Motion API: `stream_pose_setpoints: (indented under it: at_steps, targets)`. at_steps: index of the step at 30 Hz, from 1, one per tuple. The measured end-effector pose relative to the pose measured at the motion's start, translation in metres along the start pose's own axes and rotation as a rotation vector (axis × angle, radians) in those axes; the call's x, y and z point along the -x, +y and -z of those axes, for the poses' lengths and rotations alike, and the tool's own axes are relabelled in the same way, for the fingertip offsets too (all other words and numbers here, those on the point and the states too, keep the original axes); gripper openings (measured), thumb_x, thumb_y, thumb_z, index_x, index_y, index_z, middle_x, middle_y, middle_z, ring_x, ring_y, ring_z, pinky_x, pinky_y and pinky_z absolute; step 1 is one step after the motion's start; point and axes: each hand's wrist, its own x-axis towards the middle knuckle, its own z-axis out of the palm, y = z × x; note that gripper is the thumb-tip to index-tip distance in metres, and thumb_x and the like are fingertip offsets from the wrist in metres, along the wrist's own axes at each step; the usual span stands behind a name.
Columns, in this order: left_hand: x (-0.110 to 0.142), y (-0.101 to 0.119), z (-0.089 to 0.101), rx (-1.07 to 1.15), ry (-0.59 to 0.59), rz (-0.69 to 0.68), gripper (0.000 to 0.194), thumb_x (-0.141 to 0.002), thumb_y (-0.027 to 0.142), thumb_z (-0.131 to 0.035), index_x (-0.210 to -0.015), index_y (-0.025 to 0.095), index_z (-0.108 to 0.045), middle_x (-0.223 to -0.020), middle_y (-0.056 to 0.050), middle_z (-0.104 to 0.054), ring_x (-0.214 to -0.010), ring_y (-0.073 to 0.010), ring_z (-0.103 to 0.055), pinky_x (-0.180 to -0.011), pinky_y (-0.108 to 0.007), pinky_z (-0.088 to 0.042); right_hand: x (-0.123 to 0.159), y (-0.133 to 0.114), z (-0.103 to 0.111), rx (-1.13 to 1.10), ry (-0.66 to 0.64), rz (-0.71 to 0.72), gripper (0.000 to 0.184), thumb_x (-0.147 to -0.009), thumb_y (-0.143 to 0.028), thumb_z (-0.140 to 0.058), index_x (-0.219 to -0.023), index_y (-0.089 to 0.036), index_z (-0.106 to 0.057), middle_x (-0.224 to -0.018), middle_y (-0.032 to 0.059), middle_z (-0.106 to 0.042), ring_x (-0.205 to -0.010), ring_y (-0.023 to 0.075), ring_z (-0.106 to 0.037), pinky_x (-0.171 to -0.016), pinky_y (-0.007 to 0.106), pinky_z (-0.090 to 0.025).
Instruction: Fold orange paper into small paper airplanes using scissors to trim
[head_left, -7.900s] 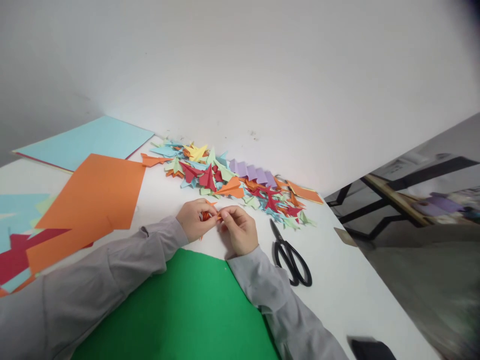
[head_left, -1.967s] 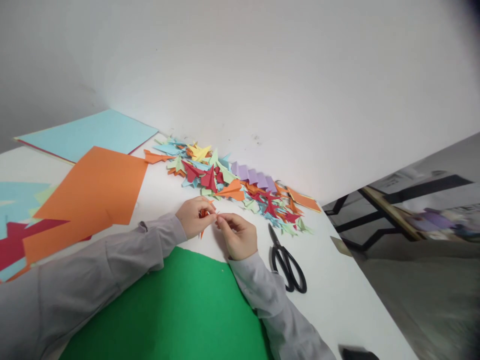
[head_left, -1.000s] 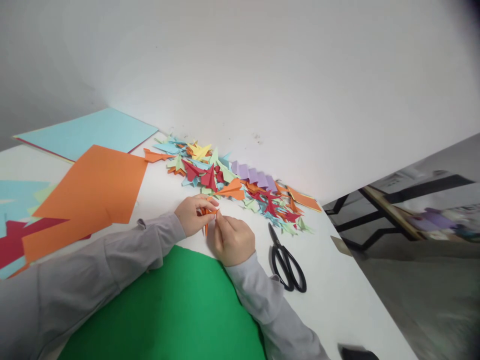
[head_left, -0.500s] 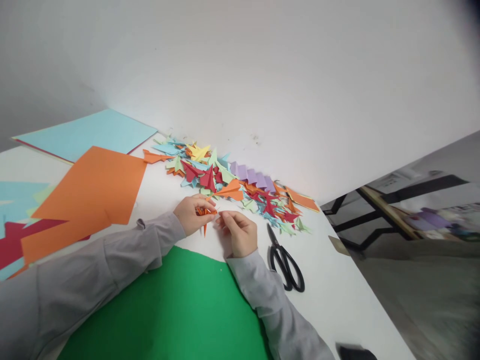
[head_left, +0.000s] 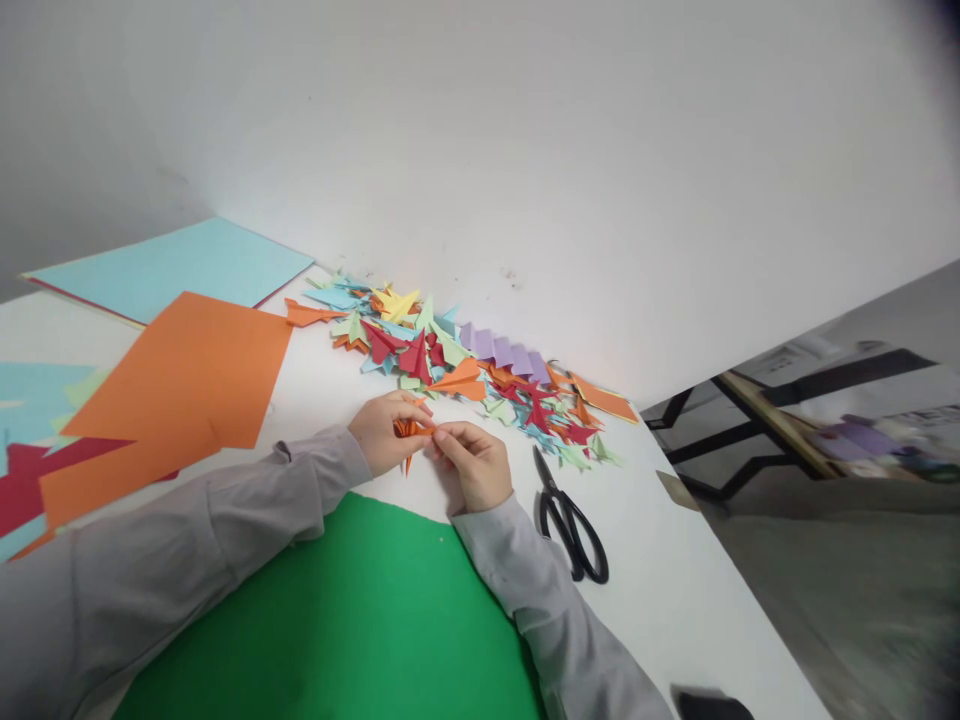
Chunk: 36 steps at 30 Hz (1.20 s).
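Observation:
Between my two hands is a small orange origami piece [head_left: 409, 430] with thin pointed ends; fingers cover much of it, so its full shape is hidden. My left hand [head_left: 381, 435] is closed on its body, thumb and fingers pinching from the left. From the other side, thumb and fingertips of my right hand [head_left: 478, 462] pinch the piece's right tip. Just beyond the hands lies a heap of folded paper planes and stars, among them an orange paper plane [head_left: 461, 380] and a dark red one [head_left: 415, 357].
Black-handled scissors [head_left: 574, 530] lie on the white table [head_left: 652, 590], right of my right forearm. Orange sheets [head_left: 195, 375] and a light blue stack [head_left: 180, 265] are at left. A zigzag purple strip [head_left: 502, 350] rests by the wall. Green material [head_left: 337, 610] is nearest me.
My right fingertips, slightly apart from the orange origami piece half a second ago, are back against its tip. Earlier, my right hand was turned more knuckles-up. My left hand keeps its hold.

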Motion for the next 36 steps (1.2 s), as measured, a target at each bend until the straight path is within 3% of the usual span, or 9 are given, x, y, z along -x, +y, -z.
stream_pose_setpoints:
  at_steps: [10, 17, 23, 27, 31, 36]
  targets:
    - [0.0003, -0.0007, -0.0002, 0.015, -0.004, -0.011, 0.013, -0.058, 0.013, -0.068, -0.071, 0.017, -0.068, -0.083, -0.005, -0.062, -0.078, -0.0160, -0.061, -0.074, -0.029, -0.050, -0.0007, 0.0001, 0.0013, -0.013, -0.019, 0.001, 0.019, -0.058, -0.034, -0.070, -0.059, -0.017, -0.061, -0.048, -0.0020, -0.059, -0.042, 0.0080, -0.046, -0.042, 0.021, -0.035]
    - [-0.0006, -0.0024, -0.0002, 0.013, 0.021, 0.032, 0.015, -0.058, 0.013, -0.068, -0.073, 0.016, -0.068, -0.080, -0.004, -0.063, -0.074, -0.0150, -0.060, -0.073, -0.029, -0.049, -0.0012, 0.0023, 0.0041, -0.055, -0.062, -0.038, 0.022, -0.068, -0.038, -0.061, -0.066, -0.016, -0.064, -0.057, 0.0018, -0.063, -0.051, 0.0112, -0.054, -0.043, 0.020, -0.035]
    - [0.0006, 0.0021, -0.0003, -0.034, -0.003, 0.062, 0.019, -0.057, 0.009, -0.067, -0.075, 0.016, -0.069, -0.080, -0.004, -0.061, -0.071, -0.0139, -0.059, -0.071, -0.029, -0.049, -0.0001, 0.0009, 0.0001, 0.024, -0.044, -0.029, 0.025, -0.065, -0.041, -0.066, -0.062, -0.016, -0.063, -0.051, -0.0003, -0.060, -0.044, 0.0080, -0.047, -0.043, 0.020, -0.033]
    - [0.0022, 0.0049, -0.0004, 0.049, -0.012, 0.041, 0.034, -0.059, 0.015, -0.068, -0.093, 0.018, -0.067, -0.089, -0.004, -0.059, -0.067, -0.0106, -0.056, -0.064, -0.024, -0.049, -0.0021, 0.0021, 0.0012, -0.011, -0.026, -0.057, 0.024, -0.064, -0.039, -0.067, -0.062, -0.016, -0.063, -0.050, -0.0008, -0.059, -0.044, 0.0081, -0.047, -0.042, 0.019, -0.033]
    - [0.0036, 0.0064, -0.0015, 0.277, -0.026, 0.128, 0.055, -0.067, 0.021, -0.059, -0.121, 0.019, -0.049, -0.099, -0.006, -0.055, -0.063, -0.0078, -0.054, -0.050, -0.019, -0.047, -0.0044, 0.0033, 0.0041, -0.064, 0.014, -0.068, 0.025, -0.064, -0.040, -0.066, -0.061, -0.016, -0.062, -0.052, 0.0002, -0.061, -0.044, 0.0081, -0.049, -0.040, 0.019, -0.035]
    - [0.0020, 0.0054, -0.0022, 0.355, 0.017, 0.169, 0.061, -0.064, 0.014, -0.059, -0.123, 0.017, -0.042, -0.085, -0.003, -0.054, -0.062, -0.0079, -0.055, -0.051, -0.017, -0.048, -0.0037, 0.0030, 0.0058, -0.129, 0.020, -0.055, 0.021, -0.063, -0.036, -0.066, -0.066, -0.016, -0.064, -0.058, 0.0011, -0.063, -0.048, 0.0097, -0.053, -0.040, 0.019, -0.039]
